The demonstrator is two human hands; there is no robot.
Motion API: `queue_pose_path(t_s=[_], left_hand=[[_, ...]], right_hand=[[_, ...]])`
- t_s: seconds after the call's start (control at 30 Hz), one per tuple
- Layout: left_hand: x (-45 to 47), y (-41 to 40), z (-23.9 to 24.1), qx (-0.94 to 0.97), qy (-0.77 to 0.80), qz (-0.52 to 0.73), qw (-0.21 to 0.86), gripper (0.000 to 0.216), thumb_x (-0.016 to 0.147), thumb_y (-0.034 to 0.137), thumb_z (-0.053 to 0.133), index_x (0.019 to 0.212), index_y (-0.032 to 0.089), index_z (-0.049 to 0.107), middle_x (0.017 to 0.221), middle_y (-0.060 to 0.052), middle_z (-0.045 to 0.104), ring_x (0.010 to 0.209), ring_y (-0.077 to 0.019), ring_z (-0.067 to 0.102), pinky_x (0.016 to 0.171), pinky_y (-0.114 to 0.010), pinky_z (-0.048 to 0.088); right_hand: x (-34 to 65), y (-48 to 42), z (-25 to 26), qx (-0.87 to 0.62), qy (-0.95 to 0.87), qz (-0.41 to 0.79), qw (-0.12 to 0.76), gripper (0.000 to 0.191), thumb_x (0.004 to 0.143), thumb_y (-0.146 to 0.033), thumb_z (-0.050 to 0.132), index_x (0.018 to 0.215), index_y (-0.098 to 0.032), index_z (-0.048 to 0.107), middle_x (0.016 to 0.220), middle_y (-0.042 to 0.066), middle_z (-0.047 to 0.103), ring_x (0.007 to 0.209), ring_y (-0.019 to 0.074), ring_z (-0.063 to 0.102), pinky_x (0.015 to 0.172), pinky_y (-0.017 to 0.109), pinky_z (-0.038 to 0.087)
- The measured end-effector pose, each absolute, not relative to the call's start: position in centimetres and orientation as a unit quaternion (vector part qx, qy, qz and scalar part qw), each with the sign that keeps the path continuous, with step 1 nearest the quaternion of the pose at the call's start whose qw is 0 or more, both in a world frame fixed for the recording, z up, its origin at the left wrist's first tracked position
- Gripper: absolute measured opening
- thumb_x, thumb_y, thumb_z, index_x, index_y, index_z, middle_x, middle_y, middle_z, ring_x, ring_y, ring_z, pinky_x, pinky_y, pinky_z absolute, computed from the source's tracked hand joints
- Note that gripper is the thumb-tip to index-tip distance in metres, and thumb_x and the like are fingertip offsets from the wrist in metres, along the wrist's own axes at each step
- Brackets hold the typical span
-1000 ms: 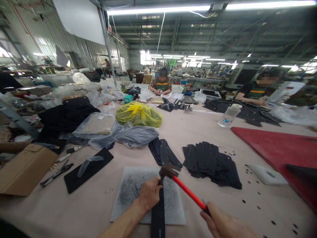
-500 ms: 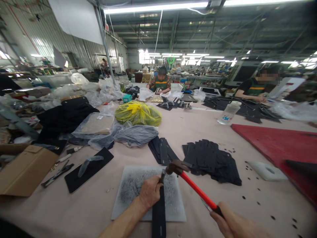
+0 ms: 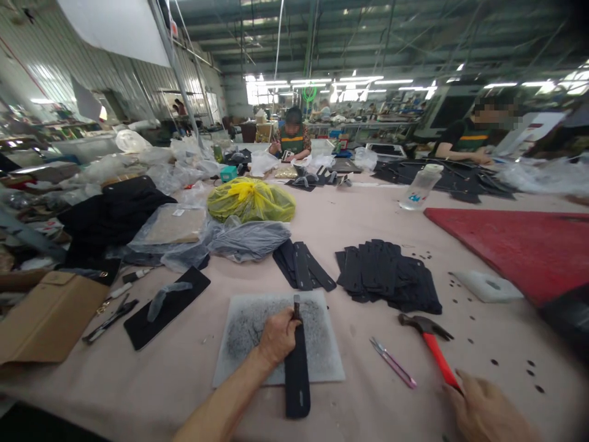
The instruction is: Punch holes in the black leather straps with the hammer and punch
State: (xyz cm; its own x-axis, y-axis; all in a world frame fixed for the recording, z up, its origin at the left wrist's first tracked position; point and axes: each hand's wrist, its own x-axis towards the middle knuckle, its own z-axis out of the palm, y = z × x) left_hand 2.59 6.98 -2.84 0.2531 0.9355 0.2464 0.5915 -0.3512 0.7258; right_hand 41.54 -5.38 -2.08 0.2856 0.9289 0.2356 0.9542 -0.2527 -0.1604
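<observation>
My left hand (image 3: 277, 339) is closed around a metal punch (image 3: 297, 302), standing upright on the far end of a black strip (image 3: 297, 374) with a slot near its close end. Under the strip is a white board (image 3: 237, 365) smudged with dark marks. To the right, my right hand (image 3: 488, 405) grips the end of a claw hammer (image 3: 437, 353) with a red handle. The hammer's head is low over the table, apart from the punch; whether it touches the surface I cannot tell. Pink-handled thread snips (image 3: 393, 362) lie between the board and the hammer.
Dark slotted strips lie in a large pile (image 3: 389, 276) and a smaller pile (image 3: 301, 267) beyond the board. Small black scraps (image 3: 494, 362) dot the right side. A water bottle (image 3: 421, 187), red sheet (image 3: 506, 242), yellow bag (image 3: 251, 199) and cardboard box (image 3: 53, 316) surround the area. Two people sit across.
The hammer has swung from beside the punch away to the right and down with my right hand, uncovering the snips. My left hand still holds the punch on the strip.
</observation>
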Motion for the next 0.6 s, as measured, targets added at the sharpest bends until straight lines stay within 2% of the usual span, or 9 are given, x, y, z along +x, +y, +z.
queue_pose_path(t_s=[0.07,0.13,0.17,0.27,0.37,0.47,0.6], left_hand=[[2.5,7.0,-2.8,0.749,0.513,0.332,0.255,0.013,0.086,0.014,0.048,0.087,0.019,0.060,0.080,-0.006,0.068,0.077,-0.0203,0.066,0.072,-0.029,0.049],[2.5,7.1,-2.6,0.749,0.514,0.327,0.259,0.013,0.087,0.016,0.048,0.089,0.019,0.060,0.080,-0.006,0.069,0.078,-0.0205,0.066,0.072,-0.029,0.049],[2.5,7.1,-2.6,0.750,0.513,0.326,0.260,0.014,0.087,0.016,0.047,0.090,0.018,0.061,0.081,-0.007,0.069,0.078,-0.0205,0.066,0.073,-0.030,0.048],[2.6,7.0,-2.2,0.750,0.513,0.325,0.263,0.015,0.087,0.018,0.046,0.090,0.018,0.061,0.082,-0.007,0.070,0.079,-0.0206,0.066,0.074,-0.030,0.048],[2.7,7.1,-1.9,0.718,0.531,0.344,0.290,0.016,0.086,0.019,0.047,0.087,0.017,0.062,0.080,-0.006,0.069,0.076,-0.0188,0.064,0.073,-0.029,0.047],[2.5,7.6,-1.5,0.644,0.557,0.401,0.337,0.016,0.085,0.021,0.047,0.086,0.016,0.062,0.078,-0.003,0.068,0.073,-0.0170,0.062,0.072,-0.027,0.047],[1.9,8.0,-1.0,0.554,0.588,0.464,0.364,0.017,0.084,0.029,0.050,0.082,0.015,0.061,0.071,-0.001,0.066,0.065,-0.0163,0.060,0.063,-0.025,0.047]], right_hand=[[37.5,-4.8,-1.5,-0.732,-0.657,-0.073,0.167,0.052,0.088,-0.051,0.037,0.116,-0.015,0.062,0.123,0.021,0.060,0.108,0.0372,0.060,0.088,0.053,0.048],[31.7,-4.3,-1.2,-0.609,-0.768,-0.029,0.196,0.058,0.089,-0.047,0.046,0.138,-0.016,0.047,0.142,0.016,0.048,0.130,0.0320,0.045,0.103,0.048,0.040],[28.5,-4.2,-1.4,-0.546,-0.816,-0.002,0.190,0.065,0.088,-0.048,0.049,0.145,-0.018,0.039,0.148,0.014,0.041,0.135,0.0317,0.039,0.108,0.049,0.035],[21.0,-4.3,-3.1,-0.394,-0.902,0.074,0.159,0.081,0.083,-0.055,0.055,0.149,-0.015,0.031,0.152,0.014,0.034,0.138,0.0354,0.032,0.112,0.053,0.027],[18.1,-4.8,-5.2,-0.401,-0.899,0.100,0.146,0.078,0.082,-0.038,0.057,0.149,-0.010,0.030,0.155,0.014,0.025,0.142,0.0344,0.025,0.116,0.051,0.021],[18.5,-4.9,-6.0,-0.411,-0.895,0.094,0.146,0.076,0.077,-0.017,0.052,0.150,-0.012,0.029,0.157,0.009,0.020,0.144,0.0303,0.020,0.119,0.049,0.015],[19.1,-4.4,-5.7,-0.405,-0.900,0.094,0.133,0.083,0.070,-0.009,0.048,0.150,-0.014,0.029,0.157,0.007,0.020,0.144,0.0295,0.021,0.118,0.051,0.016]])
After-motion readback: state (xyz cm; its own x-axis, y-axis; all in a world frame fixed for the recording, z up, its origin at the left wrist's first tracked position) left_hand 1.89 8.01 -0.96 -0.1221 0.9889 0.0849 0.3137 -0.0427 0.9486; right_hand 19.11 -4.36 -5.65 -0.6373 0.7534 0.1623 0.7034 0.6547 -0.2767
